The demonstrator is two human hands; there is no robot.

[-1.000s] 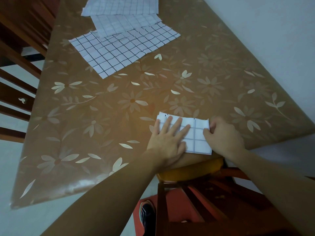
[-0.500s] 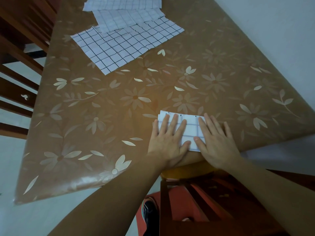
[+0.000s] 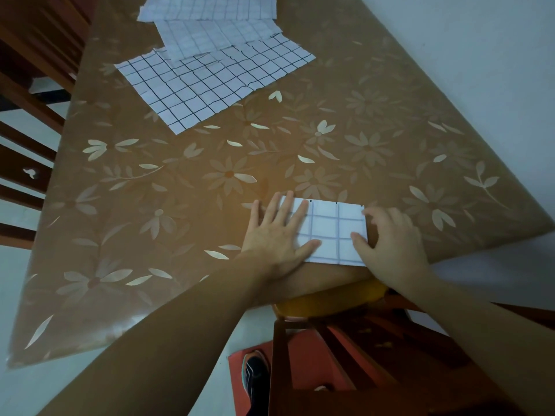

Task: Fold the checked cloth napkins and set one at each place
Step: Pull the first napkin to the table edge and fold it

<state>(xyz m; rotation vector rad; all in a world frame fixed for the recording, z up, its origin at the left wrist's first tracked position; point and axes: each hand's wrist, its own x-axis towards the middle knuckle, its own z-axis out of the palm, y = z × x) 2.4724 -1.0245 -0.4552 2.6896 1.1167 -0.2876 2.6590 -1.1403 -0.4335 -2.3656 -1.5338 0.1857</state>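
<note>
A small folded white checked napkin [image 3: 333, 232] lies flat near the table's front edge. My left hand [image 3: 277, 235] rests palm down on its left part, fingers spread. My right hand [image 3: 390, 244] sits at the napkin's right edge, fingertips and thumb touching that edge, fingers curled. Three unfolded checked napkins lie overlapped at the far side: the nearest and largest napkin [image 3: 210, 85], a second napkin [image 3: 216, 37] on top of it, and a third napkin [image 3: 210, 7] at the top edge of the view.
The table [image 3: 150, 205] has a brown floral cover. Dark wooden chairs [image 3: 27, 115] stand along its left side. A wooden chair with a red seat [image 3: 315, 364] stands in front of me below the table edge. A pale wall [image 3: 480, 70] runs along the right.
My right hand slid right from lying flat on the napkin to its right edge, uncovering the middle. My left hand stayed pressed on the left part.
</note>
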